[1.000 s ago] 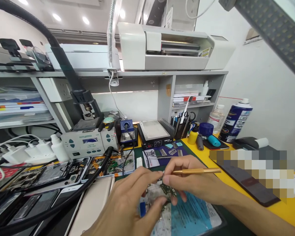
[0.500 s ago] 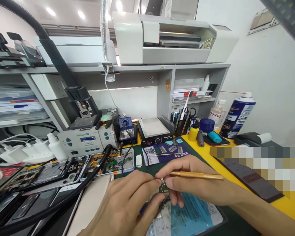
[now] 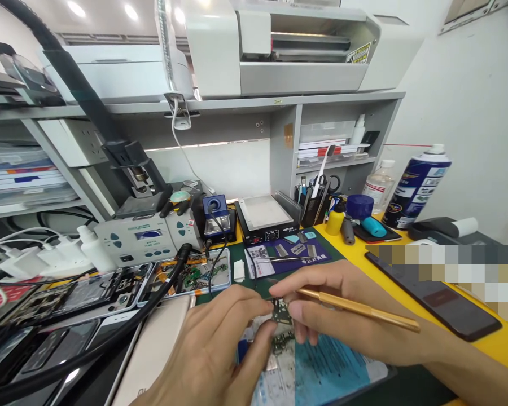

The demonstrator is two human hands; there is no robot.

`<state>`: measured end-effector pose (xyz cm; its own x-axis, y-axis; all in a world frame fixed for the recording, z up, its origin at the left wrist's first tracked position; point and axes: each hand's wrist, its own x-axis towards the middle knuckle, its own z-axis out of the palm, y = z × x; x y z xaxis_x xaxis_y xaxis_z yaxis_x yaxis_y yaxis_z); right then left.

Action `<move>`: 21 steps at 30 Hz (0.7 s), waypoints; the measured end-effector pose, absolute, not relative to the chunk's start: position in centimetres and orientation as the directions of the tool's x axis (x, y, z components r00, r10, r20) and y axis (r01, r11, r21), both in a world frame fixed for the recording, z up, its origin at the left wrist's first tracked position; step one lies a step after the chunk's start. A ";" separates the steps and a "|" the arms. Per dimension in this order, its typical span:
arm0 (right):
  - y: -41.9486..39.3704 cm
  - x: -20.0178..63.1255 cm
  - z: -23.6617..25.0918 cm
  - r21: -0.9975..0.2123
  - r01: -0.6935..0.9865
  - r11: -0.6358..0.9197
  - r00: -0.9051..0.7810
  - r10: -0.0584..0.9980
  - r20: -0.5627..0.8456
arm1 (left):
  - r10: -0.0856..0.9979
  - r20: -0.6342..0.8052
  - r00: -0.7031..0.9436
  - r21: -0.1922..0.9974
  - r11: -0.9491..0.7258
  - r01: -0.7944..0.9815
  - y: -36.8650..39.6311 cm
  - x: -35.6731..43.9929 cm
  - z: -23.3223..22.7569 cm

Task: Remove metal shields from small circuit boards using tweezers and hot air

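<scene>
- Circuit board (image 3: 280,309), small and dark green, sits pinched between the fingertips of both hands, held just above the blue-and-white sheet (image 3: 322,375) at the near edge of the counter (image 3: 364,256).
- Left hand (image 3: 211,355): closed on the board's left edge, thumb and forefinger meeting at it, other fingers curled underneath.
- Right hand (image 3: 342,316): closed too, fingertips gripping the board's right side and clamping a gold-coloured tool (image 3: 359,310). The tool's shaft runs back across the hand, angled down and to the right; its tip is at the board, exact contact point hidden by the fingers.
- More small dark parts (image 3: 281,341) lie on the sheet right below the board; can't tell what they are.
- Just behind the hands: purple mat (image 3: 288,256) with tweezers (image 3: 285,259) lying across it, white block (image 3: 239,270) to its left.
- Left of that: opened phone (image 3: 190,276) showing its boards, a black hose (image 3: 110,344) crossing over it; more stripped phones further left.
- Back row: grey rework station (image 3: 139,239), blue soldering stand (image 3: 215,217), black heating plate (image 3: 266,217), pen cup (image 3: 315,206).
- Right side: yellow bottle (image 3: 334,220), blue spray can (image 3: 417,186), dark phone (image 3: 444,296) flat on the yellow part of the counter, well apart from the hands.
- White machine (image 3: 279,51) on the shelf above.
</scene>
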<state>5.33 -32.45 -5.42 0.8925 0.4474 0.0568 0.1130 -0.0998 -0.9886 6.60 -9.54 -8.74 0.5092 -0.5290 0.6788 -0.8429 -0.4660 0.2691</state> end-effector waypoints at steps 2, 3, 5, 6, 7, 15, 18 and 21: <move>-32.5 5.3 -5.4 -0.986 0.127 -0.105 0.891 0.449 0.067 | -0.529 0.671 0.520 0.281 -0.468 -0.838 -9.5 6.5 -8.7; -32.5 5.3 -5.4 -0.984 0.138 -0.110 0.890 0.450 0.074 | -0.530 0.665 0.526 0.283 -0.472 -0.835 -9.4 6.5 -8.6; -32.5 5.3 -5.6 -0.976 0.164 -0.140 0.891 0.446 0.085 | -0.540 0.651 0.533 0.277 -0.485 -0.829 -9.3 6.4 -8.6; -32.6 5.4 -5.8 -0.971 0.180 -0.158 0.892 0.442 0.093 | -0.542 0.649 0.534 0.270 -0.492 -0.828 -9.3 6.4 -8.6; -32.5 5.5 -5.9 -0.966 0.193 -0.174 0.894 0.437 0.100 | -0.545 0.648 0.532 0.263 -0.495 -0.828 -9.3 6.3 -8.5; -32.5 5.3 -5.6 -0.974 0.169 -0.148 0.901 0.425 0.091 | -0.526 0.671 0.523 0.270 -0.484 -0.833 -9.3 6.2 -8.2; -32.5 5.2 -5.5 -0.974 0.172 -0.148 0.900 0.425 0.094 | -0.527 0.672 0.520 0.270 -0.479 -0.835 -9.3 6.3 -8.2; -32.5 5.2 -5.4 -0.975 0.169 -0.146 0.900 0.426 0.092 | -0.535 0.666 0.520 0.272 -0.475 -0.837 -9.3 6.4 -8.3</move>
